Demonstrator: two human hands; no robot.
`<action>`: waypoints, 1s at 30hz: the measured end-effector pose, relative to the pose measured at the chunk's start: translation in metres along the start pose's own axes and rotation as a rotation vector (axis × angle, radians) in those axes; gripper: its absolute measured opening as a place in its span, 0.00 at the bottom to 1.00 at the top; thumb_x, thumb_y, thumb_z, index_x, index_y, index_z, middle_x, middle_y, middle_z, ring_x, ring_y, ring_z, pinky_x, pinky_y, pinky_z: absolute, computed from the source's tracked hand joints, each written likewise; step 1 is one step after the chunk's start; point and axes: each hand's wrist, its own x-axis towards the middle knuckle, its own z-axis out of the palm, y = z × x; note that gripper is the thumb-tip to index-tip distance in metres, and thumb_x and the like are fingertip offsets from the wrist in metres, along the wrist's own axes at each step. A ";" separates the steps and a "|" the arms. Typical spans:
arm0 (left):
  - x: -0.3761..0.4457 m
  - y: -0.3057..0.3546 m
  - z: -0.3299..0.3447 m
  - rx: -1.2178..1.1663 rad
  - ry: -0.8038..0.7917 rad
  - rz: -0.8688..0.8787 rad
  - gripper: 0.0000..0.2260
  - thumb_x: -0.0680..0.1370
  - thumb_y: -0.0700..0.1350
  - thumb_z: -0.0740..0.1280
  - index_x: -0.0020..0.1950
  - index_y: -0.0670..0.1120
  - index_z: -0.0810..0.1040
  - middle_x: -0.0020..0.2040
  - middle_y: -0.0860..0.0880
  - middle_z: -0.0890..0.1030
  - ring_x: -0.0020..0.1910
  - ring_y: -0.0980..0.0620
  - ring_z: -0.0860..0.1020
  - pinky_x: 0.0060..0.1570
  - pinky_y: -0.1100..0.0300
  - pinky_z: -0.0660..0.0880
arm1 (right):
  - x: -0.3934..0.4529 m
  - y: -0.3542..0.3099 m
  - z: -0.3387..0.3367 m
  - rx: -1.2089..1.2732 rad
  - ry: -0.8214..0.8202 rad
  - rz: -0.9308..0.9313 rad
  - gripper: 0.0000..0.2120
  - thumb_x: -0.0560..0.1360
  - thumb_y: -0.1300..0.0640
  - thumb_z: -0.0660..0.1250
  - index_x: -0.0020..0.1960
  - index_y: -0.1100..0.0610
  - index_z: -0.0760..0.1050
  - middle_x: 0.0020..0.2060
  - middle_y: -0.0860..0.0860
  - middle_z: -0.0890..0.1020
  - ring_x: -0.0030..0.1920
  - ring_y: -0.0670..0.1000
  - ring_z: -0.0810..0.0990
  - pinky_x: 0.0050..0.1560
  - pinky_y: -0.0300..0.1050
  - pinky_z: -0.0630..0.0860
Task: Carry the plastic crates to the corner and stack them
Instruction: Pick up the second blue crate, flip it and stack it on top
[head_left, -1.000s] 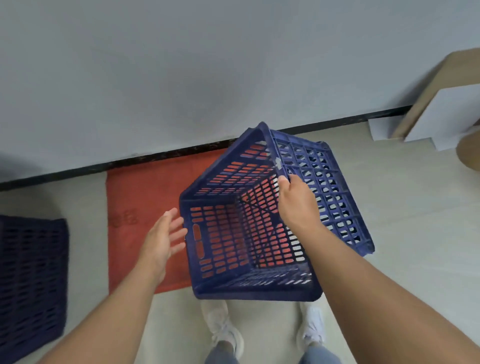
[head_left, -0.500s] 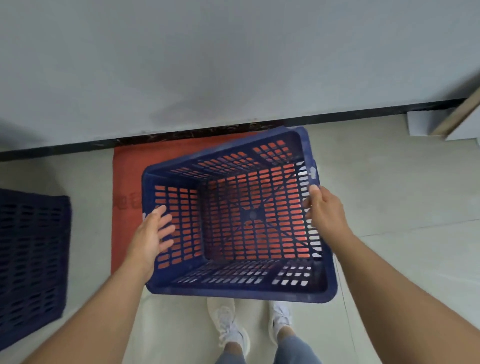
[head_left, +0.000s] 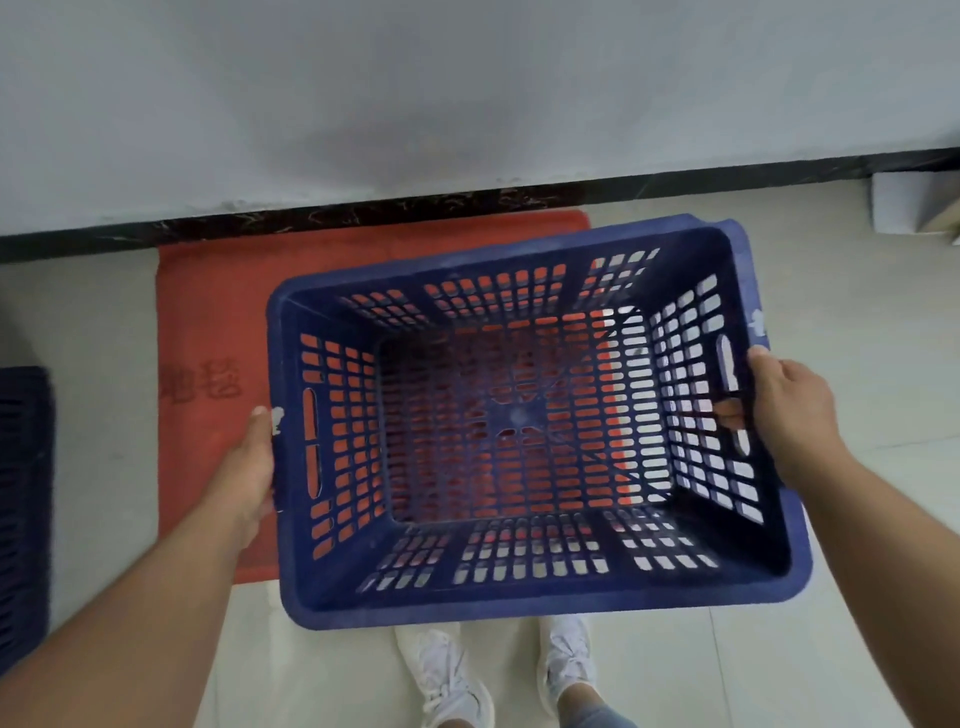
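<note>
A blue plastic crate (head_left: 524, 431) with slotted walls and floor is held open side up, above the near edge of a red mat (head_left: 218, 322); the mat lies on the pale tiled floor (head_left: 857, 364) against a dark skirting strip (head_left: 363, 213) at the foot of a grey wall (head_left: 467, 93); most of the crate's floor shows red through its slots, while its right-hand part shows pale tile.

The left hand (head_left: 252, 467) grips the crate's left rim, thumb on top of the edge beside the long handle slot and the fingers hidden under the rim; the right hand (head_left: 789, 410) grips the right rim, thumb on the edge and fingers curled through the handle slot, their tips visible inside the wall.

A second dark blue crate (head_left: 23, 493), cut off by the frame, stands on the floor well to the left of the mat; a white block (head_left: 904, 202) sits at the skirting well to the right of the mat; two white shoes (head_left: 447, 675) stand on the tiles just nearer than the held crate.
</note>
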 end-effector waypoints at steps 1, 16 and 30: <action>0.002 0.001 0.003 -0.028 -0.026 -0.008 0.25 0.80 0.62 0.48 0.55 0.46 0.76 0.55 0.42 0.79 0.53 0.45 0.76 0.57 0.49 0.71 | 0.003 0.002 0.000 0.016 -0.003 0.013 0.19 0.80 0.52 0.54 0.52 0.67 0.74 0.31 0.57 0.79 0.32 0.57 0.79 0.39 0.53 0.78; 0.048 0.031 -0.077 -0.231 -0.110 0.038 0.21 0.78 0.61 0.54 0.50 0.45 0.77 0.32 0.48 0.83 0.30 0.50 0.80 0.42 0.53 0.73 | 0.024 -0.026 0.071 0.191 -0.140 0.001 0.15 0.80 0.55 0.55 0.52 0.66 0.75 0.33 0.61 0.79 0.29 0.54 0.78 0.32 0.43 0.76; 0.100 -0.005 -0.103 -0.256 -0.210 0.121 0.23 0.76 0.64 0.55 0.55 0.49 0.77 0.44 0.47 0.86 0.40 0.52 0.84 0.44 0.53 0.78 | 0.020 0.002 0.106 0.263 -0.319 -0.014 0.20 0.81 0.50 0.52 0.52 0.62 0.77 0.38 0.55 0.82 0.35 0.53 0.78 0.40 0.48 0.75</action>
